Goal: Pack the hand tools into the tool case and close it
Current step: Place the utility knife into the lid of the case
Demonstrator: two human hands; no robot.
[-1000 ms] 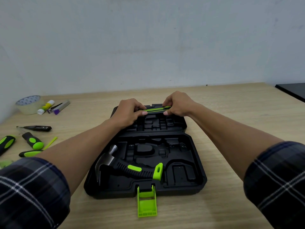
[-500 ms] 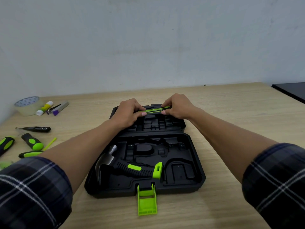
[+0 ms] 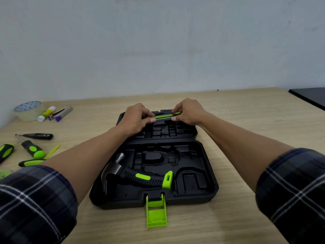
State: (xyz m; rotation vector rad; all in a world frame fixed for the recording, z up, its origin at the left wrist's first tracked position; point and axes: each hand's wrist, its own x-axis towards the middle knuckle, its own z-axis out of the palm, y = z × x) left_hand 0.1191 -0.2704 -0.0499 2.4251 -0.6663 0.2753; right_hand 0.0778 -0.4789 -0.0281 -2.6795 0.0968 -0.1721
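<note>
On the far left of the wooden table (image 3: 246,124) I see loose green-and-black handled screwdrivers (image 3: 33,150). My left hand (image 3: 135,118) pinches one end of a slim black tool with green stripes (image 3: 162,116), and my right hand (image 3: 189,112) pinches the other end, over the far half of the open black plastic tool case (image 3: 207,175). A steel claw hammer with black-green grip (image 3: 140,176) lies in the near half.
</note>
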